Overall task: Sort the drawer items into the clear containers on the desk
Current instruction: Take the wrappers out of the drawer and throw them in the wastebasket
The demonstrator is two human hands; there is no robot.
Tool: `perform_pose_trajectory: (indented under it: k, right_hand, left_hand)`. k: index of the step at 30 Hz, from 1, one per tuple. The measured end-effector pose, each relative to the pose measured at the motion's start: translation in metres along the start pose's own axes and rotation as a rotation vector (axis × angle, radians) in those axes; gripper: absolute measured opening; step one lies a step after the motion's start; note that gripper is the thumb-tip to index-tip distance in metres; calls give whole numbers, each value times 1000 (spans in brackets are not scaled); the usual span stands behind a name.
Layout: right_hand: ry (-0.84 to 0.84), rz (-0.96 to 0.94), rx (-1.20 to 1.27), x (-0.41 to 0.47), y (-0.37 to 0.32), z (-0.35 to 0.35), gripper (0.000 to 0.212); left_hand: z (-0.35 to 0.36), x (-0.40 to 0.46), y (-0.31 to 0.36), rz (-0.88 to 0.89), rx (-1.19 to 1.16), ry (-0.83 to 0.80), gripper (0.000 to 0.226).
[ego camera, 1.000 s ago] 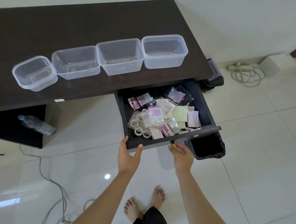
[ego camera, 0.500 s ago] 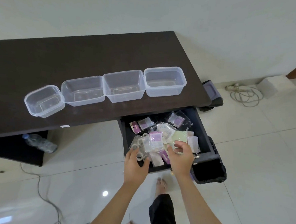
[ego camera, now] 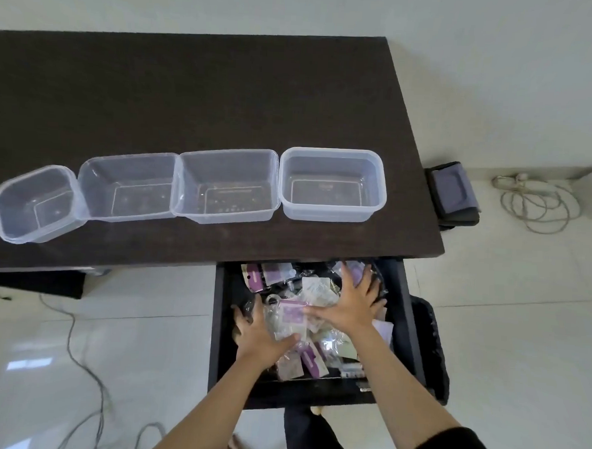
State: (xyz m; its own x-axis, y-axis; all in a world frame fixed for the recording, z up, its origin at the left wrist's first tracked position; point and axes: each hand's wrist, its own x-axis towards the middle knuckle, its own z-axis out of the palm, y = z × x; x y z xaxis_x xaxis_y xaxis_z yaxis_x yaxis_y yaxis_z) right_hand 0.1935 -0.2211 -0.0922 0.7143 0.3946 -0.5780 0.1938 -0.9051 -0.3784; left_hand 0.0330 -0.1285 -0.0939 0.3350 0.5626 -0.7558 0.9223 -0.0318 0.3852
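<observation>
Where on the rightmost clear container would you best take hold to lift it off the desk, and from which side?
Grip the rightmost clear container by its thickened top rim, coming from above or from its right side. It stands upright and open. Its left wall sits close against the next container, so there is little finger room there, while the desk to its right is bare.

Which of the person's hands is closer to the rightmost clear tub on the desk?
Right. The right hand reaches toward the drawer's back, just below the rightmost tub; the left hand lies nearer the drawer's front-left.
</observation>
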Motion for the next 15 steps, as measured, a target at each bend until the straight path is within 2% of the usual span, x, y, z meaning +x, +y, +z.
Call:
perform_pose_trajectory:
  k: [2, 5, 11, 15]
  right_hand:
    - [-102, -27, -58, 14, 2, 1, 143]
    - [-175, -83, -172, 23, 8, 10, 139]
    - [-76, -131, -133, 16, 18, 18, 114]
    - [-28, -132, -9, 8, 25, 18, 100]
  left_hand:
    - [3, 6, 5, -11, 100, 36, 122]
    - [4, 12, 17, 8, 343, 106, 132]
    - [-5, 34, 39, 41, 557, 56, 146]
    - [-8, 39, 46, -10, 552, -8, 135]
